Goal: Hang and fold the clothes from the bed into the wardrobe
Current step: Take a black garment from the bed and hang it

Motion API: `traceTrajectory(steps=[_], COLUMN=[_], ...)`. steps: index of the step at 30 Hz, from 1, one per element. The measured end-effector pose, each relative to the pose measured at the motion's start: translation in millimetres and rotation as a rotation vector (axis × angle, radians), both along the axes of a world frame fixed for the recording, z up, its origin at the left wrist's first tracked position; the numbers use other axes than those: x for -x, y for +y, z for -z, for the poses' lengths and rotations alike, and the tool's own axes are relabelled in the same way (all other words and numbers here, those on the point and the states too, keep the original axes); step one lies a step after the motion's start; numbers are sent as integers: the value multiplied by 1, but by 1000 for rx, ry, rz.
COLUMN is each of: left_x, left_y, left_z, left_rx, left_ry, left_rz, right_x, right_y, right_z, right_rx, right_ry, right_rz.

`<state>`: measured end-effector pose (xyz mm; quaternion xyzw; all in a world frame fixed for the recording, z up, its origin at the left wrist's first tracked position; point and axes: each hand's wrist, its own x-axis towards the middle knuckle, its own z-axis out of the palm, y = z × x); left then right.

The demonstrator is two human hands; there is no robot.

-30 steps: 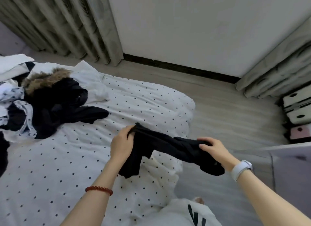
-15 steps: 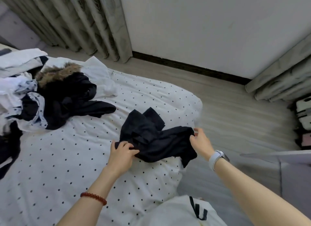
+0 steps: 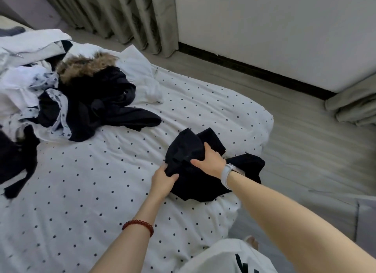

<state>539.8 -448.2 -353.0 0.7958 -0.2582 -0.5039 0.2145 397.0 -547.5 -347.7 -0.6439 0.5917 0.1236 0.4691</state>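
Observation:
A black garment (image 3: 203, 183) lies crumpled near the right corner of the bed (image 3: 91, 191), which has a white cover with dark dots. My left hand (image 3: 162, 181) pinches the garment's left edge between thumb and fingers. My right hand (image 3: 210, 161), with a white wristband, lies flat on top of the garment, fingers spread. A pile of clothes (image 3: 67, 102) sits at the upper left of the bed: a black jacket with a brown fur collar (image 3: 85, 66), white pieces with small prints, and more dark cloth.
Grey curtains (image 3: 126, 14) hang at the back, and more curtain (image 3: 354, 108) bunches at the right. A white wall with a dark skirting board (image 3: 254, 71) runs behind a wooden floor (image 3: 305, 140). A grey furniture edge (image 3: 366, 217) stands at the lower right.
The black garment, held stretched in the air a second ago, has been laid on the bed. My right hand moved from its right end onto its top; my left hand still holds the left edge.

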Motion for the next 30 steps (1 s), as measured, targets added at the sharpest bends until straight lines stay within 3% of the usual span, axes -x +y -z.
traceTrajectory(steps=[2, 7, 14, 18, 21, 27, 30], left_x=[0, 0, 66, 136, 194, 316, 376], left_y=[4, 5, -22, -37, -46, -39, -30], left_z=[-7, -33, -76, -114, -144, -188, -204], left_rx=[72, 267, 640, 985, 1125, 1252, 1242], left_ry=[-28, -229, -389, -398, -339, -200, -63], left_rz=[-5, 55, 365, 672, 848, 1111, 1113], right_x=[2, 48, 134, 202, 250, 364, 427], right_y=[2, 9, 10, 17, 31, 75, 100], right_z=[1, -26, -89, -134, -161, -211, -228], right_rx=[40, 125, -30, 196, 321, 409, 450], right_ry=[19, -343, -690, -551, -480, -468, -370], right_rz=[-25, 277, 643, 400, 159, 293, 314])
